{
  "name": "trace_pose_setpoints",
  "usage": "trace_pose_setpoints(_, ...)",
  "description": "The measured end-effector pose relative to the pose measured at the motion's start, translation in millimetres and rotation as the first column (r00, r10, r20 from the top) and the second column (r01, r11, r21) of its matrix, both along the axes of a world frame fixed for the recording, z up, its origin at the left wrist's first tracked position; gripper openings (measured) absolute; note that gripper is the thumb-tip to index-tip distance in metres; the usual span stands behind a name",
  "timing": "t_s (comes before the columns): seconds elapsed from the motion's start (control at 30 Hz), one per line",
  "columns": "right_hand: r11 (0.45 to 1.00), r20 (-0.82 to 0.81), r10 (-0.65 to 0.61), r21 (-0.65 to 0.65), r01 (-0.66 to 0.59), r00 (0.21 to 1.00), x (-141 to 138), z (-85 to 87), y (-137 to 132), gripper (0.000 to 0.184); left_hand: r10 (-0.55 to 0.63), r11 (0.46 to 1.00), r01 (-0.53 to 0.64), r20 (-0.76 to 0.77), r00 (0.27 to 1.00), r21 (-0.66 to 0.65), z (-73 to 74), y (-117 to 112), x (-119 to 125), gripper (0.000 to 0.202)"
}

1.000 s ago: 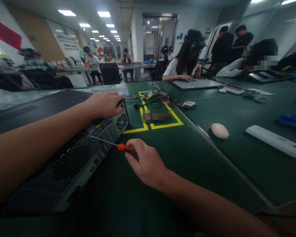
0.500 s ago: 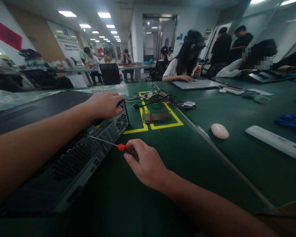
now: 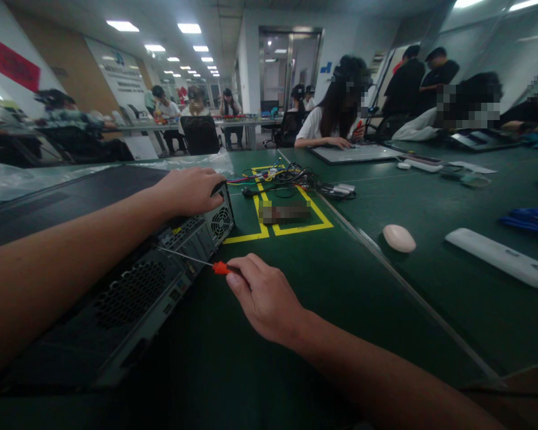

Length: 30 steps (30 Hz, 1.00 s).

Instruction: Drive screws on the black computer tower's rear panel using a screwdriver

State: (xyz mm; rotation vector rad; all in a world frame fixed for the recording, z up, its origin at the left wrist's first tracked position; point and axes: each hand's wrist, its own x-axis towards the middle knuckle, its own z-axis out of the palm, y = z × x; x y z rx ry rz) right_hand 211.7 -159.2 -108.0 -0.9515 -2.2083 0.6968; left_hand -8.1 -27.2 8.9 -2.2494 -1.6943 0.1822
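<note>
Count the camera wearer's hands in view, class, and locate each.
2: the left hand lies over the computer case's top rear edge; the right hand grips a screwdriver. Neither is hidden.

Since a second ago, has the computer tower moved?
No, no shift shows: the computer tower sits in the same place beside the yellow tape on the table.

My right hand (image 3: pixel 264 292) hides most of the handle of the screwdriver (image 3: pixel 221 268); its tip is too small to tell whether it touches the computer case (image 3: pixel 134 292), partly covered by my left forearm (image 3: pixel 85 245). Toward the desk's (image 3: pixel 363 322) far edge, cables (image 3: pixel 296 175) overlap untraceably; a pixelated object (image 3: pixel 289 212) is unrecognizable.
</note>
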Motion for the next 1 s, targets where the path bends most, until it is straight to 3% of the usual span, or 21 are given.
trace_pose_setpoints(1.0, 1.000, 0.033, -0.010, -0.006, 0.010, 0.999, 0.1, 0.0, 1.5, 0.022, -0.007, 1.000, 0.007, 0.000, 1.000, -0.009, -0.1, -0.2, -0.1, 0.066)
